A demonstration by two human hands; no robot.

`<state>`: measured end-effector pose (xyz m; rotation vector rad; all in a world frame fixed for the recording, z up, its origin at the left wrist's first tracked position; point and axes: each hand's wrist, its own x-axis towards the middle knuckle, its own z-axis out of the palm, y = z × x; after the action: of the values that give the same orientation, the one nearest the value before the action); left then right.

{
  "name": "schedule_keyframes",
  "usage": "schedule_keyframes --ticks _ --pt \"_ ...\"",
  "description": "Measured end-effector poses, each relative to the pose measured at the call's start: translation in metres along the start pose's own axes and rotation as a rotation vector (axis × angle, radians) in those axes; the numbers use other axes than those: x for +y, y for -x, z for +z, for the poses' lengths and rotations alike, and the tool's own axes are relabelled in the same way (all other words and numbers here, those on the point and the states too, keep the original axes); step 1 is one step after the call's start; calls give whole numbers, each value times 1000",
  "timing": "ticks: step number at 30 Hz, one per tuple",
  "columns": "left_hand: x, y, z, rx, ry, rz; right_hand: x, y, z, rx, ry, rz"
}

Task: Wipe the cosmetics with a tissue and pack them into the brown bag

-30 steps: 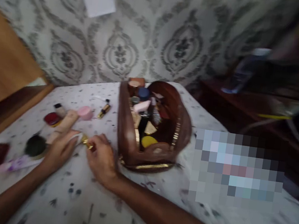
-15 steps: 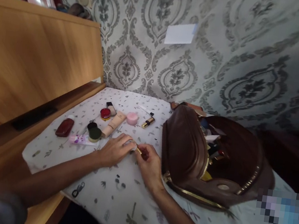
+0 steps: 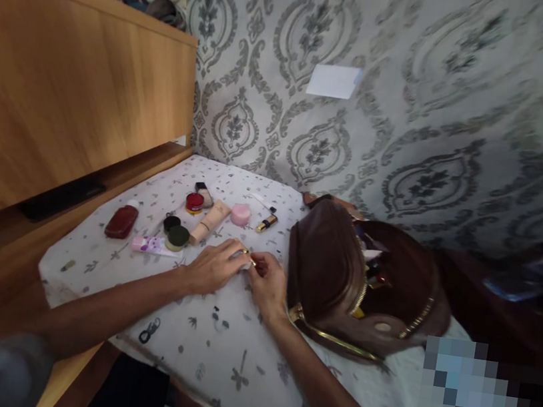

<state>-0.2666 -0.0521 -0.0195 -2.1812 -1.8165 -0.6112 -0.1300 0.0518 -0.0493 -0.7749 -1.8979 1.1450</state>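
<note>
My left hand [image 3: 215, 266] and my right hand [image 3: 267, 287] meet over the patterned cloth, fingertips bent inward and almost touching. Between them is a small, slim gold-coloured item [image 3: 252, 262], mostly covered by the fingers; its kind is hard to make out. Both hands are closed around it. Just beyond my left hand lie a beige squeeze tube [image 3: 211, 222] and a dark round tin [image 3: 177, 238]. A pink round jar [image 3: 240, 214] and a small gold and black container [image 3: 267, 223] sit farther back.
A brown handbag [image 3: 319, 257] stands unzipped at the right with small items inside. On the left are a red-brown bottle [image 3: 122, 221], a purple-and-white tube [image 3: 154, 246] and a red-lidded jar [image 3: 195, 203]. A wooden cabinet [image 3: 76, 82] borders the left side; papered wall [image 3: 240, 138] rises behind.
The view has shifted slightly, so the bag appears farther left. Both hands stay together at the small gold item, with the fingers slightly rearranged.
</note>
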Motion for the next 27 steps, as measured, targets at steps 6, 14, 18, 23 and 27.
schedule_keyframes --ticks 6,14,18,23,27 --pt "-6 -1 2 33 25 18 2 -27 6 41 182 -96" --pt "-11 -1 0 41 3 -11 5 -37 11 38 194 -85" --pt "-20 -2 -1 122 71 -133 -1 -21 8 58 176 -54" --pt "-27 -1 -1 186 189 -197 -11 8 4 101 110 -21" --pt "-24 -1 0 171 212 -152 -12 18 4 118 77 -14"
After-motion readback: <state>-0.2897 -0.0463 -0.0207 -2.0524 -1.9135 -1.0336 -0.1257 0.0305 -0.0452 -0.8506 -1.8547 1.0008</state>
